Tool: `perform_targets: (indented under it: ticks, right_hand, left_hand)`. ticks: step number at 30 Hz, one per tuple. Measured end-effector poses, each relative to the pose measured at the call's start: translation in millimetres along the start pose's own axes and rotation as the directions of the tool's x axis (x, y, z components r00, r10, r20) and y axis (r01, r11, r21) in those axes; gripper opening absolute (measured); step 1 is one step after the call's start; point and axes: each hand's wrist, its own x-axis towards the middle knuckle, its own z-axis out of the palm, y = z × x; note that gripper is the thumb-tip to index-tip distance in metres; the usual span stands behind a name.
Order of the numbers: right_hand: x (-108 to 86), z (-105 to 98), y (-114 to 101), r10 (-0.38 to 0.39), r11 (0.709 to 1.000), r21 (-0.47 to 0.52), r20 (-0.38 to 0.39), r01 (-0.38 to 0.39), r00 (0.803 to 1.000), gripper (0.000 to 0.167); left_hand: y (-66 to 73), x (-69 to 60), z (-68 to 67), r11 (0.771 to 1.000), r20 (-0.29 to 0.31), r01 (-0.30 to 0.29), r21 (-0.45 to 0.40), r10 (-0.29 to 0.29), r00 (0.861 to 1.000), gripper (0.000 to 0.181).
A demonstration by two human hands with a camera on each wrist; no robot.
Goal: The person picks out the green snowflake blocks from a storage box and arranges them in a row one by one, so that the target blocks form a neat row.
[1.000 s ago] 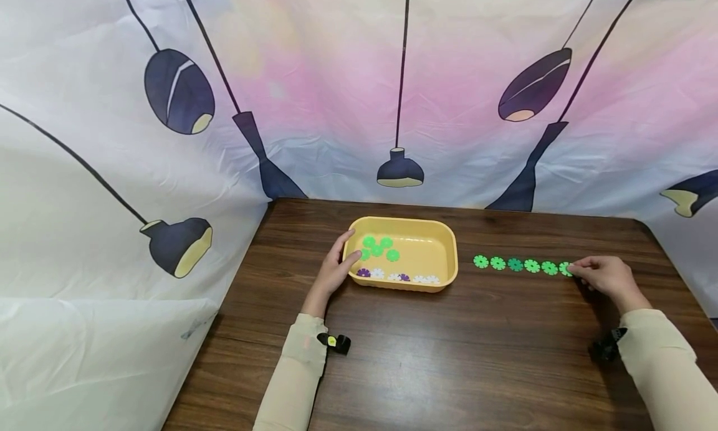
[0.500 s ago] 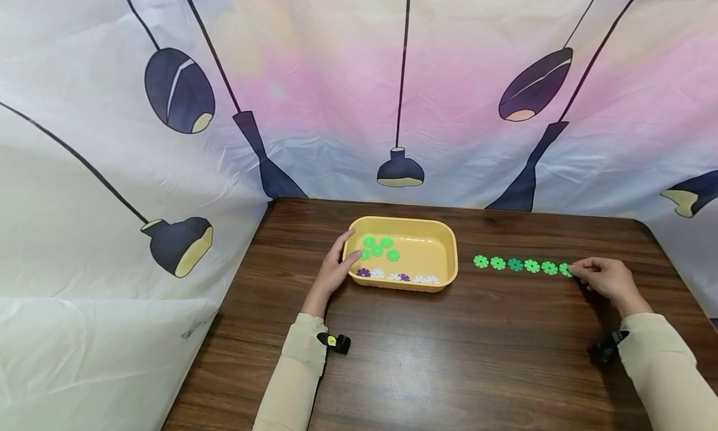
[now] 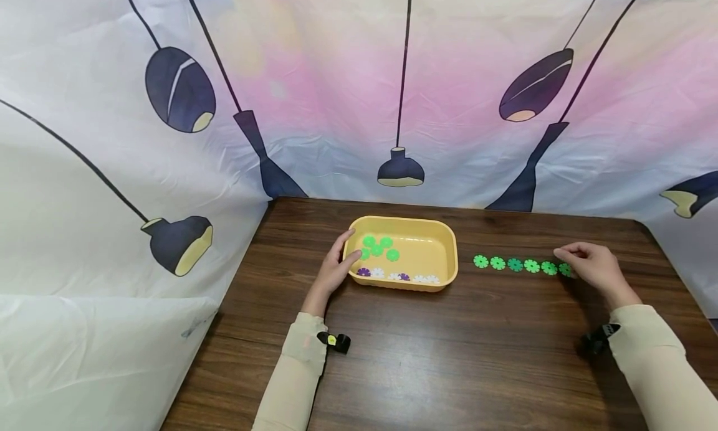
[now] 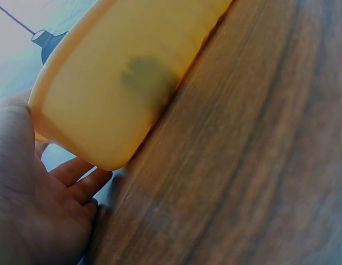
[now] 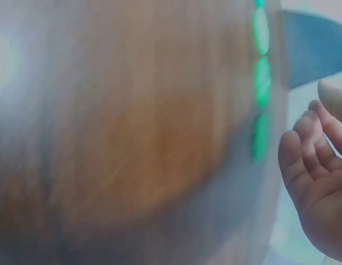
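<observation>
Left hand (image 3: 331, 272): grips yellow tray (image 3: 423, 250)
Right hand (image 3: 597, 269): empty, over snowflake-disc row (image 3: 531, 266), right of tray
Row step: laying seems underway
Next: likely pinching loose discs (image 3: 377, 250) inside tray

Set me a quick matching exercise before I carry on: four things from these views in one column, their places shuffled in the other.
Things
1. Left hand
2. Right hand
3. Dark green disc
4. Purple discs

Places
A. Third from the left in the row of discs
B. Inside the yellow bin, along its near wall
C. At the row's right end
D. On the bin's left end, gripping it

Pairs: 1-D, 2-C, 3-A, 4-B
</observation>
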Motion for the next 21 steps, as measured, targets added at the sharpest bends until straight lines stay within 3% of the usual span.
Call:
perform_targets:
  ticks: [10,21]
  right_hand:
    - [16.2,15,-57,-0.116,0.993,-0.007,0.088,0.117,0.989,0.051]
    - [30.3,47,-102,-0.248,0.968,0.011,0.141,0.249,0.958,0.041]
  left_hand:
    - [1.7,1.1,0.1,1.0,0.004,0.003,0.011,-0.003,1.0,0.063]
    - [-1.6,0.3,0.6,1.0,-0.012,0.003,-0.005,-0.003,1.0,0.063]
